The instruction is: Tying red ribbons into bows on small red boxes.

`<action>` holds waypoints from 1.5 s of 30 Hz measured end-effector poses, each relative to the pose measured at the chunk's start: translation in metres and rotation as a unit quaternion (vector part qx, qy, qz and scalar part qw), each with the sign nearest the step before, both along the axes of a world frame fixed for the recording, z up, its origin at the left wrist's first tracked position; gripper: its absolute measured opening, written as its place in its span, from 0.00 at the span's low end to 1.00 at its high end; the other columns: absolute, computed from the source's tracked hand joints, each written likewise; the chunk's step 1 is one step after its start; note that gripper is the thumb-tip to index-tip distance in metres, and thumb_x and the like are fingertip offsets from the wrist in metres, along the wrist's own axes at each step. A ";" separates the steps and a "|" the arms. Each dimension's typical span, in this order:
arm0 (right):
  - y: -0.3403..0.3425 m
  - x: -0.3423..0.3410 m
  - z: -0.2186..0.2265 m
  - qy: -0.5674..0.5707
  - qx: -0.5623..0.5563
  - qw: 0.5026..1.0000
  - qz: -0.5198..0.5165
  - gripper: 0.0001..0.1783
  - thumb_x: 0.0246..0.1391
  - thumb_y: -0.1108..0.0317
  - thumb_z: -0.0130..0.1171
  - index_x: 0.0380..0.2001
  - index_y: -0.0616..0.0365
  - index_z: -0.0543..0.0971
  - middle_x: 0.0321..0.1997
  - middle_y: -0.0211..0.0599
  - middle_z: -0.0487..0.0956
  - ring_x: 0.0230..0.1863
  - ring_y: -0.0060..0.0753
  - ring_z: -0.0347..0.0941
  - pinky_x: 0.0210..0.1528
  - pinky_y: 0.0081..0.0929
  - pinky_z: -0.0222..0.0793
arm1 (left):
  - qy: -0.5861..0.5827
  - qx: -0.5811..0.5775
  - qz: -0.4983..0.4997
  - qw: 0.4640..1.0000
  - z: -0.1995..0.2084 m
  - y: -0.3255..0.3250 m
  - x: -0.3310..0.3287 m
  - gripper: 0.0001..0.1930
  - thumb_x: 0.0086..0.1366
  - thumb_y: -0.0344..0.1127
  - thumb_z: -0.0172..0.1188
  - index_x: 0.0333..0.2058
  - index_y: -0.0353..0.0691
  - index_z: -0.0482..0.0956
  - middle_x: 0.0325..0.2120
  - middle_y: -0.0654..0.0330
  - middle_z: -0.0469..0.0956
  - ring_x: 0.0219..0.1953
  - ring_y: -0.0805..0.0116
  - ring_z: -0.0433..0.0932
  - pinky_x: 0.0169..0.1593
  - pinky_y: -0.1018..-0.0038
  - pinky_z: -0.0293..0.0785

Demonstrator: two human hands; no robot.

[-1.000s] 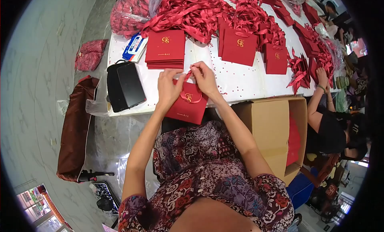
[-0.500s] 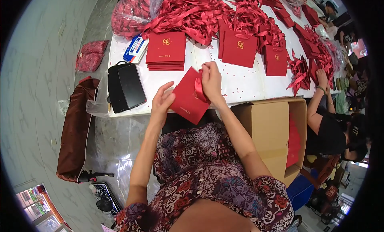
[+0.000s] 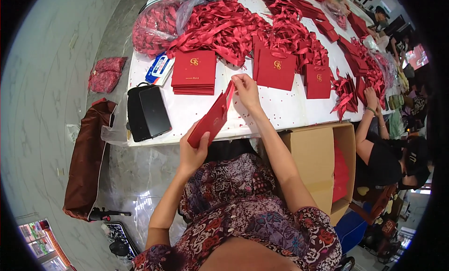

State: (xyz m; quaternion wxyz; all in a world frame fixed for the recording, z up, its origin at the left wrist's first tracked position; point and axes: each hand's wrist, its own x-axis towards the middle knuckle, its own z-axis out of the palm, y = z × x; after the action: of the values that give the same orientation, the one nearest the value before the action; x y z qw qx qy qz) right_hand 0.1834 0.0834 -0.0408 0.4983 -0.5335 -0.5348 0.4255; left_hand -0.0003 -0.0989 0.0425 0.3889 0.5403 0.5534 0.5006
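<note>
Turned since the earlier frame: the small red bag [image 3: 210, 122], then shown nearly front-on, now slants with its side toward the camera, and its lower end is taken up by the left hand [image 3: 191, 155]. Positions are noted from the bag stack [image 3: 193, 73] on the white table [image 3: 299, 111].

Far left of the bag stack: a long brown cover [image 3: 90, 163], with a wrapped red bundle [image 3: 107, 74] beyond it. Left and slightly nearer the wearer: a black pouch [image 3: 135, 113] with a dark phone [image 3: 156, 111] on it (screen unlit). Just beside the stack's left edge: a blue-and-white packet [image 3: 160, 69].

Nearer the wearer than the stack, the left hand clasps the red bag between thumb and fingers at the table's near edge. Behind the stack spreads a ribbon heap [image 3: 229, 30]. To its right, the right hand [image 3: 235, 79] pinches the ribbon handle [image 3: 229, 97] at the bag's upper end (whether the rim is also caught, I cannot tell). Farther right: more red bags [image 3: 276, 72], an open cardboard box [image 3: 311, 158] and, farthest, a co-worker's hand [image 3: 371, 97].
</note>
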 end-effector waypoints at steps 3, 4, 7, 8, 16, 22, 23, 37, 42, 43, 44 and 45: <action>0.009 0.013 0.003 -0.066 0.070 0.992 -0.077 0.10 0.61 0.63 0.61 0.41 0.57 0.78 0.34 0.30 0.78 0.28 0.21 0.74 0.30 0.21 0.69 | 0.207 0.128 -0.055 0.968 0.017 0.013 -0.012 0.26 0.52 0.20 0.59 0.53 0.36 0.76 0.40 0.51 0.78 0.44 0.46 0.77 0.50 0.64 0.73; 0.013 0.013 0.009 -0.064 0.071 0.993 -0.075 0.10 0.61 0.63 0.61 0.41 0.57 0.78 0.34 0.30 0.78 0.28 0.21 0.74 0.30 0.21 0.69 | 0.208 0.129 -0.052 0.968 0.016 0.013 -0.012 0.26 0.52 0.20 0.59 0.53 0.36 0.76 0.40 0.51 0.78 0.44 0.46 0.77 0.50 0.64 0.73; 0.026 0.008 0.023 -0.214 0.156 0.958 -0.109 0.12 0.53 0.65 0.66 0.39 0.53 0.76 0.39 0.39 0.73 0.31 0.42 0.76 0.34 0.38 0.71 | 0.359 0.167 -0.110 0.912 -0.006 0.013 -0.007 0.35 0.42 0.21 0.62 0.55 0.40 0.74 0.51 0.53 0.73 0.54 0.50 0.71 0.56 0.59 0.67; 0.033 0.010 0.021 -0.215 0.156 0.958 -0.111 0.12 0.53 0.65 0.66 0.39 0.53 0.76 0.39 0.39 0.73 0.31 0.42 0.76 0.34 0.38 0.71 | 0.357 0.168 -0.111 0.912 -0.017 0.014 -0.001 0.35 0.42 0.21 0.62 0.55 0.40 0.74 0.51 0.53 0.73 0.54 0.50 0.71 0.56 0.59 0.67; 0.038 0.023 0.012 -0.354 0.275 0.893 -0.038 0.07 0.55 0.70 0.61 0.35 0.56 0.74 0.37 0.42 0.72 0.40 0.50 0.73 0.39 0.44 0.70 | 0.430 0.126 -0.172 0.877 -0.053 0.021 0.026 0.43 0.45 0.41 0.74 0.61 0.38 0.67 0.57 0.48 0.68 0.59 0.46 0.66 0.61 0.54 0.63; -0.043 0.022 0.034 -0.276 0.251 0.928 0.004 0.06 0.56 0.74 0.57 0.36 0.61 0.72 0.36 0.45 0.72 0.39 0.50 0.71 0.40 0.42 0.68 | 0.273 0.138 -0.089 0.948 -0.050 0.045 0.023 0.25 0.59 0.37 0.66 0.54 0.33 0.74 0.49 0.46 0.75 0.52 0.49 0.73 0.55 0.60 0.69; -0.055 0.020 0.037 -0.276 0.248 0.929 0.005 0.06 0.56 0.74 0.57 0.36 0.61 0.72 0.36 0.45 0.72 0.39 0.50 0.71 0.40 0.42 0.68 | 0.200 0.059 -0.077 0.975 -0.040 0.048 0.024 0.21 0.63 0.37 0.63 0.51 0.32 0.76 0.45 0.48 0.78 0.47 0.54 0.76 0.51 0.63 0.72; -0.127 0.018 0.042 -0.256 0.197 0.923 0.211 0.07 0.55 0.69 0.61 0.36 0.59 0.77 0.33 0.41 0.77 0.35 0.45 0.74 0.36 0.38 0.69 | -0.283 -0.241 -0.071 0.926 -0.062 0.091 0.019 0.14 0.70 0.36 0.59 0.48 0.33 0.79 0.32 0.62 0.83 0.31 0.81 0.78 0.35 0.84 0.72; -0.105 0.010 0.035 -0.068 -0.017 0.995 0.065 0.11 0.63 0.67 0.57 0.43 0.63 0.80 0.33 0.37 0.81 0.31 0.25 0.76 0.36 0.23 0.71 | -0.237 -0.113 -0.066 0.963 -0.077 0.075 0.033 0.11 0.67 0.30 0.61 0.44 0.30 0.81 0.27 0.65 0.82 0.27 0.85 0.76 0.28 0.88 0.68; -0.100 0.007 0.031 -0.030 -0.032 0.996 0.075 0.11 0.63 0.67 0.57 0.43 0.63 0.79 0.33 0.34 0.81 0.31 0.21 0.75 0.35 0.21 0.70 | -0.204 -0.113 -0.075 0.970 -0.076 0.074 0.037 0.11 0.67 0.29 0.60 0.44 0.29 0.81 0.29 0.64 0.82 0.28 0.85 0.76 0.31 0.87 0.70; -0.095 0.006 0.026 0.008 -0.045 0.995 0.085 0.11 0.63 0.67 0.57 0.43 0.64 0.79 0.32 0.31 0.81 0.31 0.17 0.73 0.35 0.19 0.69 | -0.171 -0.111 -0.084 0.975 -0.075 0.073 0.040 0.11 0.67 0.29 0.60 0.45 0.29 0.81 0.30 0.64 0.82 0.29 0.84 0.76 0.33 0.86 0.72; -0.093 0.005 0.017 0.032 -0.042 0.995 0.080 0.10 0.64 0.68 0.56 0.42 0.65 0.79 0.31 0.28 0.80 0.30 0.13 0.71 0.34 0.17 0.69 | -0.153 -0.114 -0.084 0.978 -0.074 0.070 0.042 0.10 0.67 0.29 0.60 0.44 0.28 0.81 0.31 0.64 0.82 0.29 0.85 0.76 0.33 0.86 0.72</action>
State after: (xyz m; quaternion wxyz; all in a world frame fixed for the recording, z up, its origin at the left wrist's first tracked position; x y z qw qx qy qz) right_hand 0.1887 -0.0093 -0.0237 0.4565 -0.4955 -0.5412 0.5031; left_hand 0.0421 -0.0291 -0.0318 0.5686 0.4539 0.4931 0.4770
